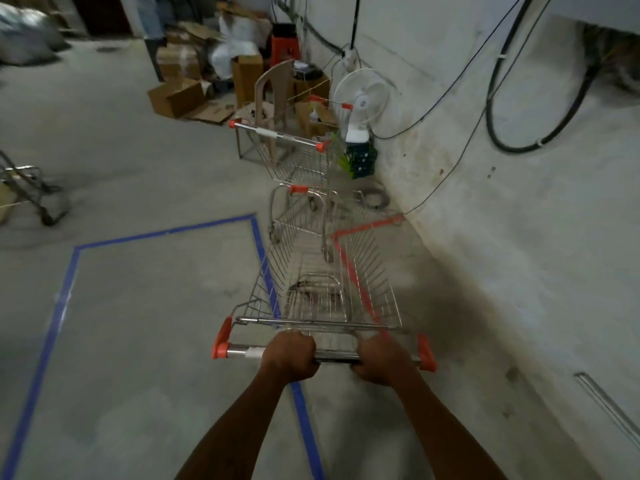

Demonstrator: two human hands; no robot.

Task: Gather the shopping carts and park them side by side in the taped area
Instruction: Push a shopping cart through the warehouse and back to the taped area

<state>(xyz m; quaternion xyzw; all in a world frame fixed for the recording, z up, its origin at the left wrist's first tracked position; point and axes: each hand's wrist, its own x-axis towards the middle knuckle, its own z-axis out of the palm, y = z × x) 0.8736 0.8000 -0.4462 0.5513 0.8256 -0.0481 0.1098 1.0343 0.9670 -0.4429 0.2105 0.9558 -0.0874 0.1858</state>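
Both my hands grip the handle of a wire shopping cart (325,292) with orange end caps. My left hand (291,355) holds the bar left of its middle, my right hand (381,358) to the right. The cart stands over the right-hand blue tape line (258,237) of the taped rectangle on the floor, mostly outside it. A second wire cart (294,157) stands just ahead near the wall, its handle turned toward me. At the far left edge part of a third cart (31,188) shows.
A white wall (502,220) with hanging black cables runs along the right. Ahead stand a plastic chair (270,95), a white fan (362,98), crates and cardboard boxes (176,97). Bare concrete floor lies inside the blue tape on the left.
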